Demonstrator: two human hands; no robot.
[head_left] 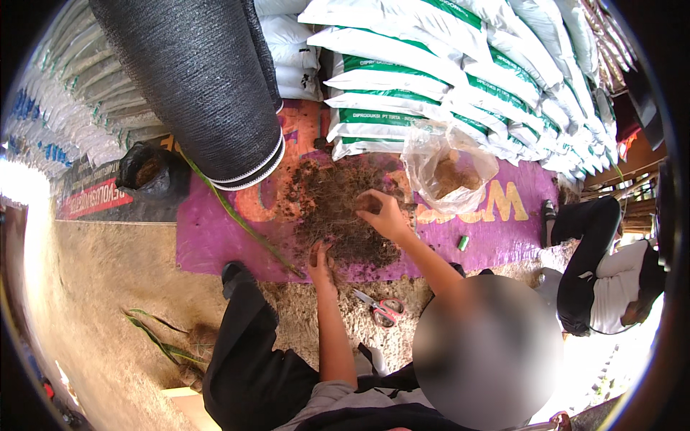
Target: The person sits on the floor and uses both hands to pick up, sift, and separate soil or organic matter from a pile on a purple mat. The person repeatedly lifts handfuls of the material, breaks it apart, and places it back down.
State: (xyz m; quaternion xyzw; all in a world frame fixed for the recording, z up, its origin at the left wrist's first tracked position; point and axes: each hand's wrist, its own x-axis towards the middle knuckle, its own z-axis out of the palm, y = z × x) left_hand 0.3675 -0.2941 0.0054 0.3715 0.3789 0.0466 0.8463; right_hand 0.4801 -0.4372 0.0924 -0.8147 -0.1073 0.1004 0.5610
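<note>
A mat of dark soil tangled with fine brown roots [338,188] is spread over a purple printed sheet [208,248]. My right hand [384,215] is over its right side, thumb and fingers curled together in a pinch; what lies between them is too small to make out. At the near left edge of the soil, my left hand [321,266] rests with its fingers apart, holding nothing visible. Scissors with red-pink handles [387,312] lie on the ground just in front of the sheet. A clear plastic bag [429,161] with brown material inside stands right of the soil.
White and green sacks [392,82] are stacked behind. A black mesh roll [205,86] leans in from the back left, near a black bag [149,172]. A long green leaf [241,223] crosses the sheet. A small green cylinder [463,243] lies right. Another person [589,266] sits at right.
</note>
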